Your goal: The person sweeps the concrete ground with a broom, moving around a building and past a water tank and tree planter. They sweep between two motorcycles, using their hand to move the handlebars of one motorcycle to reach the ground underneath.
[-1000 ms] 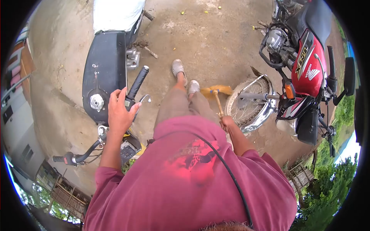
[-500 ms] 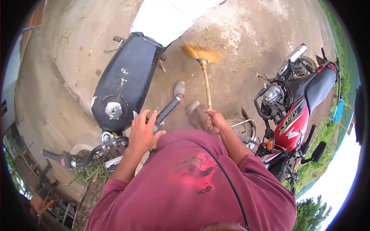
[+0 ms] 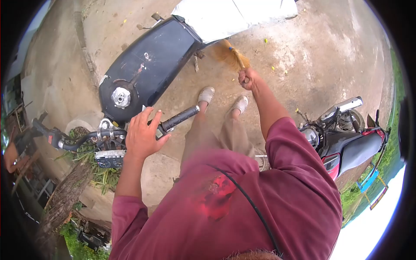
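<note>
My right hand (image 3: 248,79) is wrapped round the handle of a straw broom (image 3: 236,58), out in front of me. The handle points toward me, and the golden bristles are low beside the black motorcycle (image 3: 151,65). My left hand (image 3: 144,133) has its fingers apart and nothing in its palm. It overlaps the inner end of that motorcycle's handlebar grip (image 3: 184,118) in this view. A white cover (image 3: 234,17) lies over the seat end of the black motorcycle.
A red motorcycle (image 3: 353,149) stands on my right. Concrete ground (image 3: 294,56) with scattered small leaves surrounds my feet. Near the front of the black motorcycle are plants (image 3: 106,177) and a log-like trunk (image 3: 65,190). Another person's arm (image 3: 11,158) shows at the far left.
My right hand has moved forward with the broom, bringing the bristles toward the black motorcycle's white cover. My left hand stays open by the handlebar. My view has turned, shifting both motorcycles.
</note>
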A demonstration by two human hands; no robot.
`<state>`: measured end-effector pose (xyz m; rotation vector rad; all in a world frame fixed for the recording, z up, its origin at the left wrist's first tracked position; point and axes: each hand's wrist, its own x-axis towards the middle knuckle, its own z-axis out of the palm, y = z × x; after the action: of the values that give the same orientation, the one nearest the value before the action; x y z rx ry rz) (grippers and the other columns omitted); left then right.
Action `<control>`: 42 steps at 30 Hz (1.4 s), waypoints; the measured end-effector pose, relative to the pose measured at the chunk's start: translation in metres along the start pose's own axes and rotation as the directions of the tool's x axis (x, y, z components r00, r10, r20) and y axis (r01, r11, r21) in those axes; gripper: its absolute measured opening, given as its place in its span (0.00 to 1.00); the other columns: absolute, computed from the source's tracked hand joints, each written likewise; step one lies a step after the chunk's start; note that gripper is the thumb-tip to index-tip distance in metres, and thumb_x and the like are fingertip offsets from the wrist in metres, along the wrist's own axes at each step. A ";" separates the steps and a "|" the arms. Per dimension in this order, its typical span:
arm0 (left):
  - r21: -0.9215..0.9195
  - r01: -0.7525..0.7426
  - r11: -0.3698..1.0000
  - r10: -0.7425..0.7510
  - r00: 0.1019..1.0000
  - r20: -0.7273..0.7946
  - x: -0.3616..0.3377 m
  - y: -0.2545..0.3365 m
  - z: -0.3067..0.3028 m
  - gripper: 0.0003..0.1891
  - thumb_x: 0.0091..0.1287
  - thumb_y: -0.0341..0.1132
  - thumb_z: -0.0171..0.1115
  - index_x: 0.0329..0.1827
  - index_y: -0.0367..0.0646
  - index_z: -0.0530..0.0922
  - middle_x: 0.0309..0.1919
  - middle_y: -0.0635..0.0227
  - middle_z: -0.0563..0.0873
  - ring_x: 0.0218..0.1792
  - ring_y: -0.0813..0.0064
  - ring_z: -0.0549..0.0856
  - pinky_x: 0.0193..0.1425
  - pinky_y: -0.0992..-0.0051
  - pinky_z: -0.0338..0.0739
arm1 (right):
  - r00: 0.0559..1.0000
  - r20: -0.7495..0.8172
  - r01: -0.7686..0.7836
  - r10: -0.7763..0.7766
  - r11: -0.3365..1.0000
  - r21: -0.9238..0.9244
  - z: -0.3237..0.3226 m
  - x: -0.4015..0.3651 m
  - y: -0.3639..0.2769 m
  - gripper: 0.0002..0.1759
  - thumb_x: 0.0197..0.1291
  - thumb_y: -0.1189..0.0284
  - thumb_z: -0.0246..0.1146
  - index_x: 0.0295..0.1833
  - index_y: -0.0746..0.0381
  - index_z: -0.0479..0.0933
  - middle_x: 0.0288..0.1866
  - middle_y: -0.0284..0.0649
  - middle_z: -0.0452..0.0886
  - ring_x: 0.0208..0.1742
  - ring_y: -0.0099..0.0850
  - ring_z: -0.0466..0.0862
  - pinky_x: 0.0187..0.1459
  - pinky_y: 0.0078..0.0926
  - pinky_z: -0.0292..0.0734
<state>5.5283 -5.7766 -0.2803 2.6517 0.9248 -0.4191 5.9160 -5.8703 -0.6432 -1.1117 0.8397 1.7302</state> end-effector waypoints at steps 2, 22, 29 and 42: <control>0.010 0.002 1.000 -0.002 1.000 -0.027 0.003 0.004 0.002 0.38 0.50 0.46 0.81 0.64 0.43 0.78 0.64 0.56 0.76 0.62 0.54 0.78 0.64 0.57 0.73 | 0.989 -0.055 0.134 -0.136 0.990 -0.047 0.003 -0.007 -0.031 0.14 0.73 0.74 0.51 0.30 0.55 0.63 0.16 0.25 0.63 0.12 0.17 0.63 0.12 0.15 0.61; 0.078 0.020 0.997 -0.027 0.996 0.090 0.012 0.033 0.003 0.32 0.54 0.45 0.78 0.60 0.39 0.80 0.63 0.55 0.76 0.61 0.50 0.78 0.65 0.56 0.73 | 0.874 -0.485 -0.366 0.033 0.701 -0.612 -0.408 -0.248 0.380 0.13 0.65 0.70 0.62 0.34 0.70 0.81 0.25 0.44 0.81 0.17 0.34 0.77 0.17 0.38 0.68; 0.047 0.013 0.999 -0.018 0.993 0.113 0.014 0.038 0.006 0.29 0.54 0.41 0.77 0.57 0.38 0.78 0.60 0.54 0.76 0.60 0.49 0.78 0.65 0.58 0.74 | 0.875 -0.465 -0.065 -0.136 0.918 -0.391 -0.365 -0.111 0.167 0.14 0.53 0.83 0.56 0.18 0.59 0.67 0.12 0.38 0.65 0.08 0.32 0.61 0.12 0.34 0.53; 0.069 0.023 0.997 -0.027 0.997 0.065 0.007 0.028 0.001 0.32 0.53 0.50 0.79 0.57 0.42 0.81 0.64 0.58 0.75 0.60 0.53 0.79 0.63 0.57 0.76 | 0.435 -0.235 0.229 -0.869 0.359 -0.905 -0.341 -0.222 0.201 0.07 0.64 0.74 0.57 0.42 0.66 0.78 0.21 0.40 0.77 0.18 0.31 0.80 0.20 0.34 0.74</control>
<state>5.5515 -5.7938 -0.2783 2.6716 0.9406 -0.5501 5.8859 -6.3131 -0.5481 -2.4463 -0.1300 0.8624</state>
